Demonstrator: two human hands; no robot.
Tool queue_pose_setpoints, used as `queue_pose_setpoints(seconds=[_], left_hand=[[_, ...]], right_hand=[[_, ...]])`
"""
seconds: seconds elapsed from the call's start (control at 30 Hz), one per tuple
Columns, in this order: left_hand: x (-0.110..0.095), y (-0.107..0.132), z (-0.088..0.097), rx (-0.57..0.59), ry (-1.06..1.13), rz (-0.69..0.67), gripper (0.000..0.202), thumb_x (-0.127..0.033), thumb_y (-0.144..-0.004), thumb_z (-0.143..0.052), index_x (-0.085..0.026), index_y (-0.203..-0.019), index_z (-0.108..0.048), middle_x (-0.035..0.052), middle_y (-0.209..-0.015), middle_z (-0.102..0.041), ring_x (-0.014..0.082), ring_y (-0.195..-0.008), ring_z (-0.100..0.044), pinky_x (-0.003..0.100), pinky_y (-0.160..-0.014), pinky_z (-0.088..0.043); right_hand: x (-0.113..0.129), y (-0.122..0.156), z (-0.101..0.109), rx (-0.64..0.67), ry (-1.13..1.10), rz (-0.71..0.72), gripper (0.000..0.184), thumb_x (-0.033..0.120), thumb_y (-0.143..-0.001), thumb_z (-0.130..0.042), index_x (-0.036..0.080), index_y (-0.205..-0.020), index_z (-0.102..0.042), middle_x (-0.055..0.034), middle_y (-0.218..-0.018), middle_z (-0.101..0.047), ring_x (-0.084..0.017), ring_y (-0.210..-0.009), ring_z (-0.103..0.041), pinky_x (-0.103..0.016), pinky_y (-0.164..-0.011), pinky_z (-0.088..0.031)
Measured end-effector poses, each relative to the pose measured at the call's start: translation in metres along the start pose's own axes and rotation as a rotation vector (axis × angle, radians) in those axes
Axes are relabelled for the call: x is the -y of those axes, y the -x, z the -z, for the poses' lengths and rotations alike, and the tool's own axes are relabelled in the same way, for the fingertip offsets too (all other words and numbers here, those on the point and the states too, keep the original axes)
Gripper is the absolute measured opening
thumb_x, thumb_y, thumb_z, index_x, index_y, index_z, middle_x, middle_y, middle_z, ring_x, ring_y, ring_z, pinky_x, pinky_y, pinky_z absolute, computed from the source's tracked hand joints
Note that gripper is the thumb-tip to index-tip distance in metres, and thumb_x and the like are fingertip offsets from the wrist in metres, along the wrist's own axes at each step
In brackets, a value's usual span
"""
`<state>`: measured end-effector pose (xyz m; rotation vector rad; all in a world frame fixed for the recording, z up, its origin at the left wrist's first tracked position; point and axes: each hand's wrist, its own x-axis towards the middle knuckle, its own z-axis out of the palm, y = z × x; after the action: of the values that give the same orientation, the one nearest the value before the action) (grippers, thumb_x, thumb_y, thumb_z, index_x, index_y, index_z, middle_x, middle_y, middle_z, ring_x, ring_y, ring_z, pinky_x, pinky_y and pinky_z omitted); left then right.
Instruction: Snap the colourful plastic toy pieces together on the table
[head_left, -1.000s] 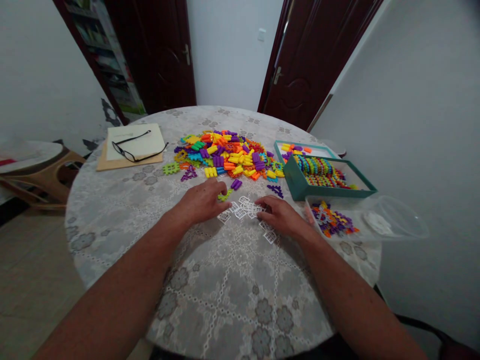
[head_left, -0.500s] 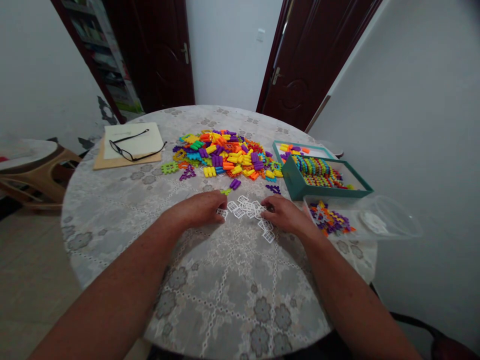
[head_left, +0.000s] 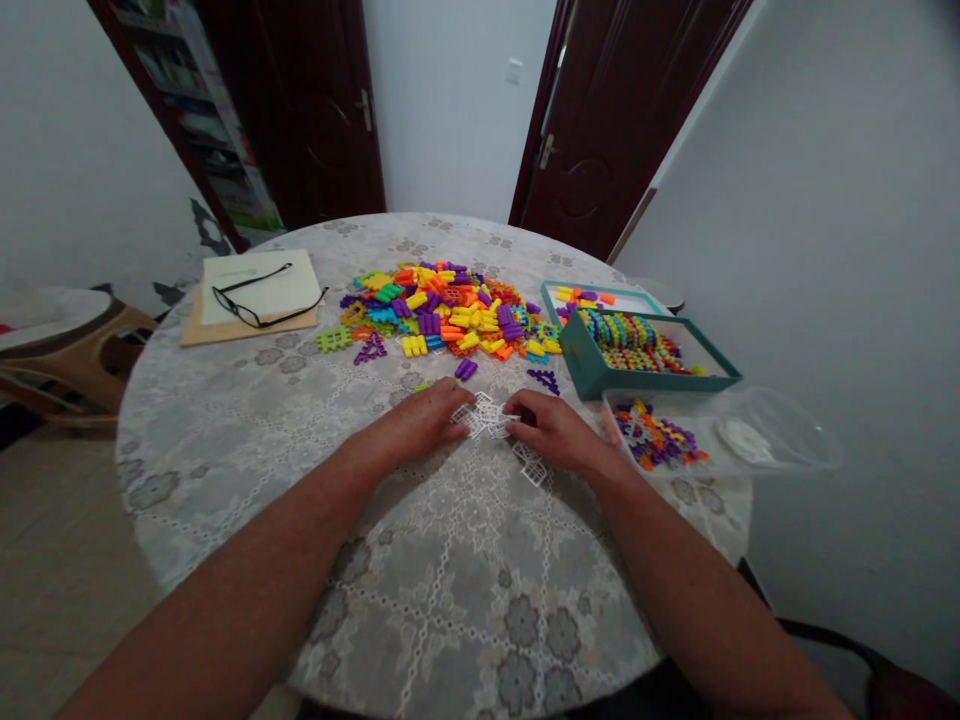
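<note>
Several small white lattice pieces (head_left: 487,415), shaped like little windows, lie bunched on the table between my two hands. My left hand (head_left: 431,415) grips the left edge of the bunch between curled fingers and thumb. From the other side, my right hand (head_left: 551,428) has its thumb and fingers closed on the bunch's right edge. A few more white window pieces (head_left: 531,466) lie loose just below my right hand. Beyond the hands sit a purple connector (head_left: 466,370) and a dark purple triangular piece (head_left: 543,381).
A heap of colourful plastic building pieces (head_left: 457,310) covers the table's far middle. At right stand a green box (head_left: 652,382) of beaded-looking pieces and a clear tub (head_left: 720,460) with more pieces. Glasses (head_left: 259,318) rest on paper at left. A patterned cloth (head_left: 450,580) covers the round table.
My left hand has moved right and my right hand slightly left, pushing the white window pieces into a tighter bunch. The view has shifted a little.
</note>
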<state>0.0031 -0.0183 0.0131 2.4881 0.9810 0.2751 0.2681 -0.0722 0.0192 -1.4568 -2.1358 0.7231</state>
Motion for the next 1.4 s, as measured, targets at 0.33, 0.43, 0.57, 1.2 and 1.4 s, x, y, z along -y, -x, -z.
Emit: queue_pose_setpoints(seconds=[0.33, 0.43, 0.57, 1.2, 1.4], left_hand=[[-0.005, 0.001, 0.0, 0.013, 0.023, 0.095, 0.037, -0.027, -0.092, -0.065, -0.024, -0.129, -0.062, 0.0129, -0.13, -0.066, 0.0281, -0.117, -0.063, 0.044, -0.106, -0.049], [-0.007, 0.002, 0.002, 0.007, 0.04, 0.093, 0.035, -0.026, -0.092, -0.065, -0.025, -0.127, -0.062, 0.0114, -0.13, -0.066, 0.0272, -0.117, -0.063, 0.042, -0.104, -0.05], [-0.011, 0.002, 0.009, 0.011, 0.043, 0.104, 0.027, -0.023, -0.09, -0.066, -0.026, -0.117, -0.065, 0.008, -0.121, -0.069, 0.0252, -0.111, -0.063, 0.039, -0.1, -0.05], [-0.023, -0.007, -0.005, -0.08, 0.226, 0.101, 0.034, -0.022, -0.088, -0.069, -0.024, -0.122, -0.067, 0.0076, -0.11, -0.073, 0.0231, -0.096, -0.065, 0.036, -0.087, -0.048], [-0.019, -0.008, -0.006, -0.084, 0.191, 0.075, 0.03, -0.019, -0.089, -0.066, -0.023, -0.118, -0.069, 0.0106, -0.118, -0.073, 0.0261, -0.106, -0.066, 0.041, -0.097, -0.05]], right_hand=[[-0.007, -0.011, -0.025, -0.099, 0.117, 0.098, 0.043, 0.02, -0.091, -0.072, 0.019, -0.134, -0.065, -0.0128, -0.129, -0.065, -0.026, -0.124, -0.06, -0.043, -0.11, -0.047], [-0.005, -0.01, -0.025, -0.092, 0.123, 0.081, 0.051, 0.023, -0.09, -0.074, 0.021, -0.139, -0.062, -0.0135, -0.137, -0.062, -0.027, -0.13, -0.058, -0.045, -0.115, -0.045], [-0.002, -0.011, -0.024, -0.048, 0.14, 0.066, 0.052, 0.025, -0.092, -0.073, 0.019, -0.142, -0.061, -0.015, -0.137, -0.063, -0.027, -0.13, -0.058, -0.044, -0.114, -0.046], [0.002, -0.009, -0.018, -0.029, 0.069, 0.062, 0.014, 0.02, -0.088, -0.076, 0.021, -0.101, -0.07, -0.0047, -0.099, -0.068, -0.021, -0.091, -0.063, -0.033, -0.081, -0.047], [0.003, -0.006, -0.019, -0.034, -0.006, 0.036, 0.002, 0.021, -0.092, -0.069, 0.023, -0.093, -0.068, -0.0008, -0.088, -0.071, -0.018, -0.082, -0.064, -0.029, -0.074, -0.044]])
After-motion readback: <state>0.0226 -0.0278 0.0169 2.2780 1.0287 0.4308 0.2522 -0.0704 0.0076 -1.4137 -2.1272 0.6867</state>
